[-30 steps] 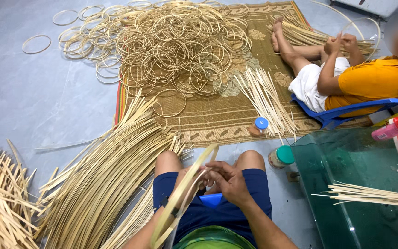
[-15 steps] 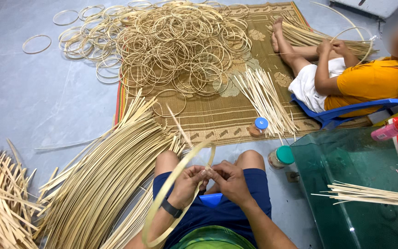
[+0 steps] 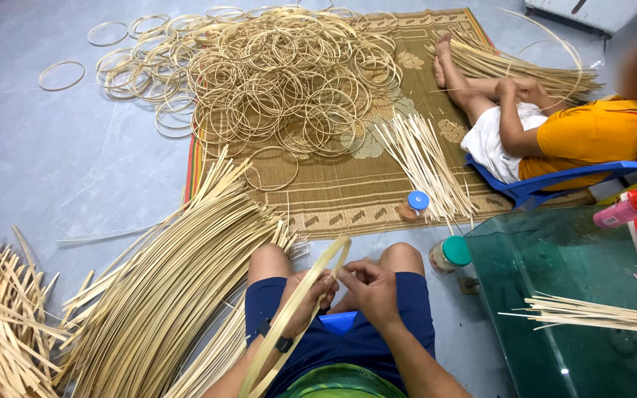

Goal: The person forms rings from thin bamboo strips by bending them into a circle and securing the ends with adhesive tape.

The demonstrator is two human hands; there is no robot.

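We sit on the floor (image 3: 53, 169) with knees drawn up, and our two hands meet just above our lap. Our left hand (image 3: 310, 293) is closed around a long flat bamboo strip (image 3: 300, 309), which is bent into a loop that rises from below our left forearm to a top near our knees. Our right hand (image 3: 369, 287) pinches the same strip close to the left hand, fingers closed on it, so both hands are together and clamped on the strip where its ends seem to overlap.

To our left lies a large sheaf of long strips (image 3: 178, 280), fanned across the floor and touching our left leg, and farther left a pile of shorter split sticks (image 3: 1, 324). Ahead of us a woven mat (image 3: 363, 191) carries a big heap of finished rings (image 3: 274, 81), some spilling onto the bare floor, and a bundle of thin sticks (image 3: 422, 162). Two small jars stand near our right knee, one with a blue lid (image 3: 416, 202), one with a green lid (image 3: 451, 254). A glass counter (image 3: 576, 295) to our right holds more thin sticks (image 3: 599, 313). Another person in a yellow shirt (image 3: 591, 133) sits on the mat, hands on their own strips.
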